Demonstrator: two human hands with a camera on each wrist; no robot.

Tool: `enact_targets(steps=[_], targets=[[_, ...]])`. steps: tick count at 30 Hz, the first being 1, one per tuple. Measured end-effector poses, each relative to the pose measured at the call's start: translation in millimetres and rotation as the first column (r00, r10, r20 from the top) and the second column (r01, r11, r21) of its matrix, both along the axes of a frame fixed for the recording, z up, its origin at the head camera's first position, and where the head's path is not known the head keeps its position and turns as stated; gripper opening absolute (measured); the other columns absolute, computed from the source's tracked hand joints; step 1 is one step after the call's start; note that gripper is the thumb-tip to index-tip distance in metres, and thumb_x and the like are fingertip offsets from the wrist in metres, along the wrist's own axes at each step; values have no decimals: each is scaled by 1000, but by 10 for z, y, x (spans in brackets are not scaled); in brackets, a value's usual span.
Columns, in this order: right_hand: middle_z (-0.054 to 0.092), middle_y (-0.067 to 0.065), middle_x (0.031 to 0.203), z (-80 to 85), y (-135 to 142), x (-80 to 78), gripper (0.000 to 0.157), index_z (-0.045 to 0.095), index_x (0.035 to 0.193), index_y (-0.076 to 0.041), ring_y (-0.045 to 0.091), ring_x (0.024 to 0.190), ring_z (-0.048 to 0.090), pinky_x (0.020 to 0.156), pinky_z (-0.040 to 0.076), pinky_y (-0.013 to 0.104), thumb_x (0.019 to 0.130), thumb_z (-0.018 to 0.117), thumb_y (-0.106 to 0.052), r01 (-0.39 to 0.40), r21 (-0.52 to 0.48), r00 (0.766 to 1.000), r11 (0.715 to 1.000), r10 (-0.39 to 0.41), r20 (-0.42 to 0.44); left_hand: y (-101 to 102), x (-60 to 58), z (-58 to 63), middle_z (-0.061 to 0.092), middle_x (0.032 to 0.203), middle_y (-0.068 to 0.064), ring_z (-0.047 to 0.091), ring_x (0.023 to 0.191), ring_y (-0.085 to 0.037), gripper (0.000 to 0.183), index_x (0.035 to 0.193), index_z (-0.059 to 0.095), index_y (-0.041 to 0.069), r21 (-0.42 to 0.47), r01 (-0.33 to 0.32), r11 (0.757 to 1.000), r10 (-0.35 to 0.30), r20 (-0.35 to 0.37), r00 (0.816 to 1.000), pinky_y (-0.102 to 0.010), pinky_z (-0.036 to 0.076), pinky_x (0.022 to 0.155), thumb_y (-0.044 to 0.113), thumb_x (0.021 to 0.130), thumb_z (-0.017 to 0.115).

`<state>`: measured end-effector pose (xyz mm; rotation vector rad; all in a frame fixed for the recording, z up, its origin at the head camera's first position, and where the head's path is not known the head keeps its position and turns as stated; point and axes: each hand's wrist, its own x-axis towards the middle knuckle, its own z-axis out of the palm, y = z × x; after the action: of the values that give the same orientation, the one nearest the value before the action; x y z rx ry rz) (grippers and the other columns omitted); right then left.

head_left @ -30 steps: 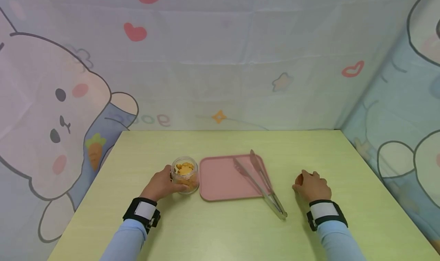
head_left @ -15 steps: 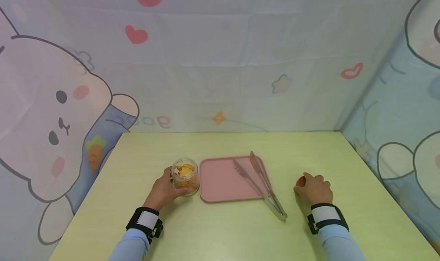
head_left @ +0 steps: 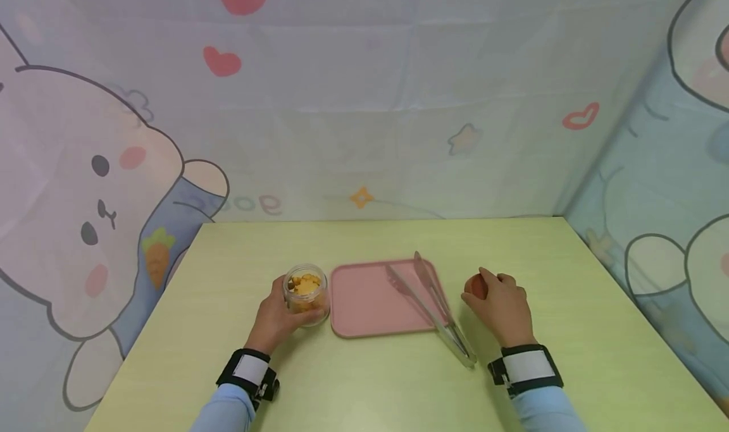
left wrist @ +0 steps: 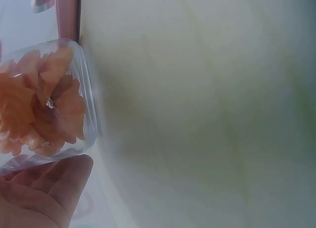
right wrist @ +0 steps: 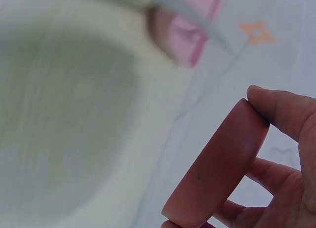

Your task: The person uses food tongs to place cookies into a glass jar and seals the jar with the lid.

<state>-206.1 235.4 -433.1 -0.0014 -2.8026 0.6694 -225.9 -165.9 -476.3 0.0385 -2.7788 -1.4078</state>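
My left hand (head_left: 279,315) grips the side of a clear glass jar (head_left: 307,317), which stands upright on the table left of a pink tray. The jar has no cover on its mouth. Inside it are several yellow-orange snack pieces (head_left: 305,284), seen through the glass wall as ruffled shapes in the left wrist view. On the other side of the tray, my right hand (head_left: 504,305) pinches a reddish-brown round lid (right wrist: 217,166) between thumb and fingers. The right wrist view shows the lid edge-on and tilted, held off the table.
Between the hands lies the pink tray (head_left: 364,299). Metal tongs (head_left: 450,327) rest across its right side, their handle end overhanging the front edge onto the pale yellow table (head_left: 364,388). A printed cloth (head_left: 364,103) hangs behind.
My right hand has lifted and moved left toward the tray, carrying the lid. The left hand stays on the jar, which now tilts or shifts slightly at most. Tray and tongs have not moved.
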Motion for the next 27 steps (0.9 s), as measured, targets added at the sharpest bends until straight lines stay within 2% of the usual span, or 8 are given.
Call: enact_targets(steps=[5, 8, 13, 19, 27], targets=[[48, 43, 123, 197, -240, 105, 64, 50, 133, 7, 60, 101, 46, 72, 50, 63, 84, 68, -30, -48, -36, 997, 998, 45, -65, 10, -14, 6, 49, 138, -25, 45, 124, -35, 109, 144, 25, 3, -13, 11, 1000, -11, -25, 1000, -56, 40, 100, 44, 62, 85], [49, 41, 123, 252, -382, 164, 62, 52, 132, 5, 57, 100, 49, 70, 52, 63, 83, 70, -29, -67, -41, 993, 997, 63, -104, 10, -23, 10, 50, 136, -25, 46, 122, -35, 108, 143, 27, 3, -25, 9, 1000, -10, -37, 999, -56, 43, 97, 46, 63, 84], [50, 38, 125, 258, -573, 262, 61, 53, 132, 3, 54, 103, 49, 73, 51, 63, 83, 70, -30, -101, -76, 991, 992, 93, -101, -20, 27, 34, 53, 132, -26, 49, 119, -36, 107, 141, 30, 1, -40, -5, 999, 2, -59, 998, -56, 45, 93, 47, 61, 84], [52, 36, 124, 213, -673, 292, 61, 56, 130, 2, 52, 103, 50, 75, 50, 62, 81, 72, -30, -111, -85, 987, 990, 100, -126, -31, 69, 83, 56, 129, -23, 51, 116, -34, 97, 137, 36, 0, -79, 9, 997, -20, -142, 990, -56, 45, 94, 35, 63, 87], [54, 36, 122, 191, -704, 322, 61, 58, 129, 2, 51, 101, 52, 76, 50, 61, 79, 74, -29, -120, -92, 983, 988, 106, -149, 158, 125, 205, 59, 114, -15, 55, 102, -29, 87, 128, 44, 1, -139, 35, 990, -69, -248, 966, -53, 48, 88, 28, 58, 88]])
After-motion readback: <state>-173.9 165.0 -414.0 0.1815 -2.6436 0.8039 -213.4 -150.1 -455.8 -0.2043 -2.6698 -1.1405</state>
